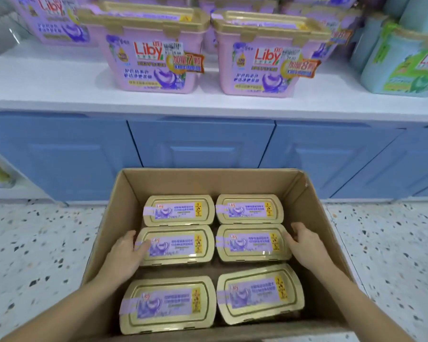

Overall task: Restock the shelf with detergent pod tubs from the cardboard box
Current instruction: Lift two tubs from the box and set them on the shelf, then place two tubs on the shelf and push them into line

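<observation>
An open cardboard box (124, 193) stands on the floor and holds several gold-lidded detergent pod tubs in two columns. My left hand (124, 257) grips the left end of the middle-left tub (178, 245), thumb lying over its lid. My right hand (304, 245) touches the right end of the middle-right tub (251, 243), its fingers between the tub and the box wall. Both near tubs (168, 304) sit slightly tilted. On the white shelf (59, 95) above stand two pink tubs (153, 62) (265, 65) at the front, with more behind them.
Light blue tubs (400, 65) crowd the shelf's right end. Bare shelf surface lies to the left of the front pink tubs. Blue cabinet doors (200, 144) run under the shelf. Speckled floor (35, 243) surrounds the box.
</observation>
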Action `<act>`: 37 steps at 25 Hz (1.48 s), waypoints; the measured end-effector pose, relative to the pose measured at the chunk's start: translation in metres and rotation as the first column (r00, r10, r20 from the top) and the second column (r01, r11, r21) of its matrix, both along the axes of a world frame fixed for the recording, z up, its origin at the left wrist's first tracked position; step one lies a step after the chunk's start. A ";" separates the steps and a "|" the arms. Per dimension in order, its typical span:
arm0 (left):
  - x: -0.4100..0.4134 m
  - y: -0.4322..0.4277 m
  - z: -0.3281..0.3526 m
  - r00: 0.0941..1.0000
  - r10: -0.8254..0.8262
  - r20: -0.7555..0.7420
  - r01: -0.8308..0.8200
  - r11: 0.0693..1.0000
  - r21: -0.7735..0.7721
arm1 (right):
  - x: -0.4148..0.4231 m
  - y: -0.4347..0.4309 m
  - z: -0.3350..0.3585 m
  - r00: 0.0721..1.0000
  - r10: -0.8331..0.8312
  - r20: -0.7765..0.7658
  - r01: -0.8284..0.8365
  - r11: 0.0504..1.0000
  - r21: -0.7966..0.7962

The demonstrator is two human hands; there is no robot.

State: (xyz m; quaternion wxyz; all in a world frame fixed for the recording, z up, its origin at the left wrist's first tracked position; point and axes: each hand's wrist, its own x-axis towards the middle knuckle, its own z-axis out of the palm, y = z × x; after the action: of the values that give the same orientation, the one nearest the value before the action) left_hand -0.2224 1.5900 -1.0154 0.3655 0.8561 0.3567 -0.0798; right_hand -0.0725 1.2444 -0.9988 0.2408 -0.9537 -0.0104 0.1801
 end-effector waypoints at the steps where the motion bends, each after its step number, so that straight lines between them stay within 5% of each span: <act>1: 0.003 -0.001 -0.008 0.999 0.032 -0.043 -0.033 0.999 -0.018 | 0.002 -0.001 -0.012 0.997 -0.037 -0.061 0.037 0.999 -0.002; 5: 0.020 -0.006 -0.027 0.966 0.227 -0.128 -0.245 0.958 -0.148 | 0.010 -0.001 -0.040 0.959 -0.164 -0.230 0.185 0.980 0.072; 9: 0.022 0.000 -0.053 0.875 0.451 -0.175 -0.483 0.815 -0.320 | 0.015 -0.002 -0.053 0.935 -0.217 -0.279 0.269 0.949 0.162; 15: 0.022 -0.007 -0.052 0.825 0.553 -0.119 -0.531 0.683 -0.501 | 0.015 -0.005 -0.064 0.894 -0.245 -0.375 0.342 0.914 0.219; 19: 0.020 -0.004 -0.052 0.840 0.534 -0.097 -0.507 0.710 -0.489 | 0.012 -0.007 -0.061 0.904 -0.224 -0.365 0.330 0.908 0.259; 26: 0.020 0.006 -0.017 0.978 0.207 0.014 -0.201 0.964 -0.176 | 0.005 -0.005 -0.015 0.981 -0.176 -0.085 0.179 0.983 0.035; 37: 0.028 0.016 0.141 0.920 0.226 0.321 -0.165 0.964 -0.207 | 0.016 -0.013 0.141 0.964 -0.198 0.178 0.168 0.971 0.171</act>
State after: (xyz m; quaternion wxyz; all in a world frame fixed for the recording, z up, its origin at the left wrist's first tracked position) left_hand -0.1945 1.6060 -0.8746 0.5021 0.7811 0.3634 0.0759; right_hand -0.0561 1.2314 -0.8579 0.3272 -0.9420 0.0408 0.0621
